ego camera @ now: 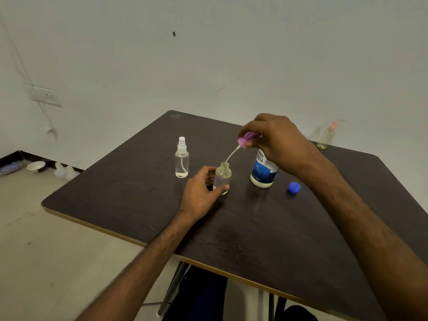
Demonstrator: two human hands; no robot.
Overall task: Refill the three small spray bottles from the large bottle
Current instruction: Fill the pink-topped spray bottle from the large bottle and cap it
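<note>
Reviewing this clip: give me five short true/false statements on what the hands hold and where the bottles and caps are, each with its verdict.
1. The right hand holds the purple spray head, its tube reaching the open bottle's neck. True.
2. The left hand grips the large bottle. False: it steadies the small open bottle.
3. The blue cap is screwed onto the large bottle. False: it lies on the table, to the right of that bottle.
4. The white-topped spray bottle stands upright with its top on. True.
5. The pink-topped spray bottle lies on its side. False: it stands at the table's far right edge.
</note>
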